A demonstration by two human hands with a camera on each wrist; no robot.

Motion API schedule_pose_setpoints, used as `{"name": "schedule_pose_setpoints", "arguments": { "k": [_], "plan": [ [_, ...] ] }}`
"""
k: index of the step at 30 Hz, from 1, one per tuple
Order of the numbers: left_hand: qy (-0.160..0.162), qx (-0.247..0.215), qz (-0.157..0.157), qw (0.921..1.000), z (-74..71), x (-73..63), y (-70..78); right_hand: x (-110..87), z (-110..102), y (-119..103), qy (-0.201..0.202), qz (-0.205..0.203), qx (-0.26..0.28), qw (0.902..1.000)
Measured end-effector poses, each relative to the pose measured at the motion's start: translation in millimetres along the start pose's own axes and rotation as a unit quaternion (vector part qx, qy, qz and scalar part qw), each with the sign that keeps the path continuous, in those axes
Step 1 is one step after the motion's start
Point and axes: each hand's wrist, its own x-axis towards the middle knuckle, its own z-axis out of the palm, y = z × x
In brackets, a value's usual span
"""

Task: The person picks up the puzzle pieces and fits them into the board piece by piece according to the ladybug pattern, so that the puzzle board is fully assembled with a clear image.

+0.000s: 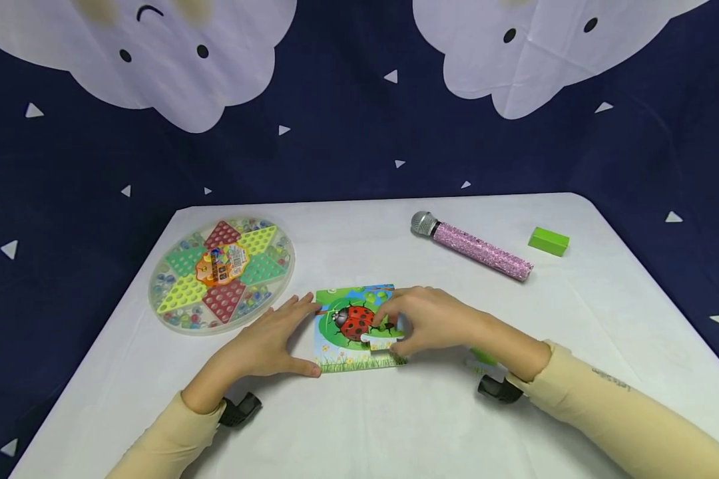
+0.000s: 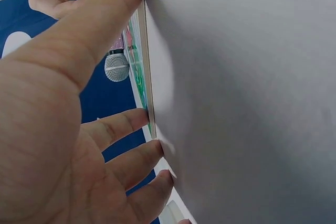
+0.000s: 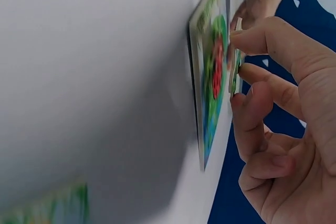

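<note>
A square jigsaw puzzle board [image 1: 338, 356] with a red ladybug picture lies flat on the white table. My left hand [image 1: 269, 342] is at its left side, fingers spread, with fingertips and thumb touching the edge. Over the board's right part, my right hand [image 1: 437, 320] pinches a puzzle piece [image 1: 383, 342] between thumb and fingers. In the right wrist view this piece [image 3: 235, 77] is held just above the board [image 3: 210, 87], apart from it. Another puzzle piece [image 1: 484, 358], green and pale, lies on the table beneath my right wrist, partly hidden.
A round Chinese checkers board [image 1: 222, 276] with marbles under its clear cover lies at the back left. A pink glittery microphone [image 1: 476, 247] lies at the back right, beside a green block [image 1: 548, 241]. Behind the table [image 1: 347, 432] hangs a dark blue cloth with clouds.
</note>
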Motion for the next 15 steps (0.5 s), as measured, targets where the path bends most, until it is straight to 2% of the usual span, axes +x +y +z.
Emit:
{"name": "schedule_pose_setpoints", "arguments": {
  "k": [15],
  "plan": [
    [-0.001, -0.005, 0.002, 1.0, -2.0, 0.3, 2.1, 16.8, 17.0, -15.4, -0.011, -0.019, -0.006, 0.9997]
  ]
}}
